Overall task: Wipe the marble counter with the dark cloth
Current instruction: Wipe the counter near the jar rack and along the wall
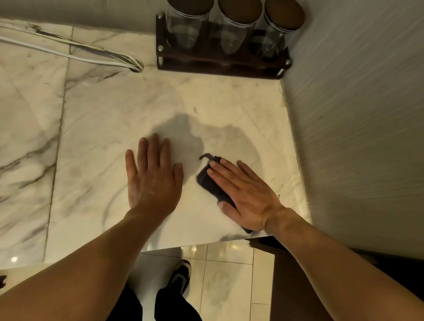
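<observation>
Left hand (154, 174): palm down, flat, fingers extended and slightly spread.
Right hand (244, 194): palm down, flat, fingers extended toward the left.
Forearms: both bare, reaching forward, converging slightly.
Wrists: left straight; right bent inward.
</observation>
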The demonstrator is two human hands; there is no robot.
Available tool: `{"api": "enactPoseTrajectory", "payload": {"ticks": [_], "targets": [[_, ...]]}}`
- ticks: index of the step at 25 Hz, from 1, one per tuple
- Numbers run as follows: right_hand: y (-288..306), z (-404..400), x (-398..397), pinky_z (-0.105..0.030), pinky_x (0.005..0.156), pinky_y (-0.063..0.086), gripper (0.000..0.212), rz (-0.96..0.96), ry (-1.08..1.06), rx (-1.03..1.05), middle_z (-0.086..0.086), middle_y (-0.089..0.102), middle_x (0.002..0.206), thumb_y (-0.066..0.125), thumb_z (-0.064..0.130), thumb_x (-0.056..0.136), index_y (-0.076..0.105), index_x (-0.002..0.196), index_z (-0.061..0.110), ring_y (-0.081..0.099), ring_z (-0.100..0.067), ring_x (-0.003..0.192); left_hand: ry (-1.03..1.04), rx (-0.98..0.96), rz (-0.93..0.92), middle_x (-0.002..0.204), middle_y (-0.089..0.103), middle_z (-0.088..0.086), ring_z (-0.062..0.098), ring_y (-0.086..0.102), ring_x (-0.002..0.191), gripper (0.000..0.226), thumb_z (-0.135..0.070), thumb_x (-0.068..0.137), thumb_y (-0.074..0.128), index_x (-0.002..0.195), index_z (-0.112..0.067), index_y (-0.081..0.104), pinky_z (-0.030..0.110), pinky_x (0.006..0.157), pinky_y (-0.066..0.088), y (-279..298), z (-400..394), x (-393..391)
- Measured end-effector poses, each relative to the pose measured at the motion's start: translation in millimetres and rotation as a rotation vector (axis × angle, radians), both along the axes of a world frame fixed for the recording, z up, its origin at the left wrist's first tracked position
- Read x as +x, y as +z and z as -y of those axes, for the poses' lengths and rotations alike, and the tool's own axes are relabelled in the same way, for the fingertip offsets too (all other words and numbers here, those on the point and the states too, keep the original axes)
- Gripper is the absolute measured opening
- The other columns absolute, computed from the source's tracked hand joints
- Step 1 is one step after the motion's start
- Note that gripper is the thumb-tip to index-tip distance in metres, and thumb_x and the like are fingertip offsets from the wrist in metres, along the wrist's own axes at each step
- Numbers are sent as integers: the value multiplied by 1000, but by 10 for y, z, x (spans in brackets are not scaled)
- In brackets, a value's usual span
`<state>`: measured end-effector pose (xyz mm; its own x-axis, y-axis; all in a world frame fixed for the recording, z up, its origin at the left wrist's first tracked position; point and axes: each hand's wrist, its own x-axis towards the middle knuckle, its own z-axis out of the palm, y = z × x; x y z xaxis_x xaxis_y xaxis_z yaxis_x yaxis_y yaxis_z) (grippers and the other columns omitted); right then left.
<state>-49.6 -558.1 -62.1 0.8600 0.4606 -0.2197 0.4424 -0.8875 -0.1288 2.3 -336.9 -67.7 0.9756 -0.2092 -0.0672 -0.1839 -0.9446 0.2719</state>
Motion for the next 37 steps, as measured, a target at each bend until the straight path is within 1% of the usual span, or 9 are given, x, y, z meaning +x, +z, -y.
{"api": "enactPoseTrajectory", "payload": {"ticks": [5,9,12,16,19,22,26,31,37], "targets": [[1,157,344,-42,120,7,71,9,-3,3,0,6,161,34,45,93,7,153,18,-1,-14,148,15,60,-19,158,19,18,35,12,146,63,-43,98,26,150,-9,20,56,117,7,-11,34,-10],[-8,264,682,-42,119,7,72,13,-6,-7,4,-3,160,34,46,93,3,153,20,-4,-13,148,20,108,-40,158,22,18,36,15,145,63,-45,97,26,149,-10,22,57,116,11,1,36,24],[-2,319,922,-42,120,7,71,11,-25,-13,4,-3,160,33,46,94,5,154,19,-4,-13,148,18,122,-43,157,25,18,37,18,144,62,-45,97,29,149,-10,26,58,116,13,12,29,46],[18,356,1211,-41,120,6,70,15,-88,-11,4,-2,161,27,49,94,4,153,21,-3,-13,148,15,84,11,153,33,20,38,25,143,61,-41,94,38,145,-8,37,57,116,13,19,20,45],[21,370,1387,-41,120,6,70,22,-174,-11,3,0,162,24,51,94,3,154,21,-4,-12,147,25,83,9,153,33,18,36,23,144,61,-41,94,36,146,-9,37,56,116,10,8,37,44],[1,368,1513,-41,120,5,69,30,-256,-19,4,-3,162,25,50,96,2,154,20,-6,-10,147,35,92,-18,155,31,16,34,20,145,62,-43,93,33,147,-12,34,54,117,8,-9,43,56],[-33,345,1617,-40,120,3,68,38,-362,-17,3,-1,163,24,49,96,1,153,20,-4,-12,147,47,103,-31,157,28,14,32,16,146,63,-45,93,30,148,-14,31,53,117,5,-23,40,61],[-55,294,1722,-41,119,2,67,69,-563,10,2,0,163,23,48,96,1,154,22,-3,-14,148,49,100,-17,156,29,14,32,20,145,62,-45,94,32,148,-13,33,54,117,10,-18,43,57],[-46,191,1784,-46,119,3,66,94,-821,64,0,1,163,25,46,96,3,154,20,-2,-18,148,47,99,1,154,33,14,34,24,144,61,-44,94,34,146,-12,36,54,116,11,-17,47,57]]}}
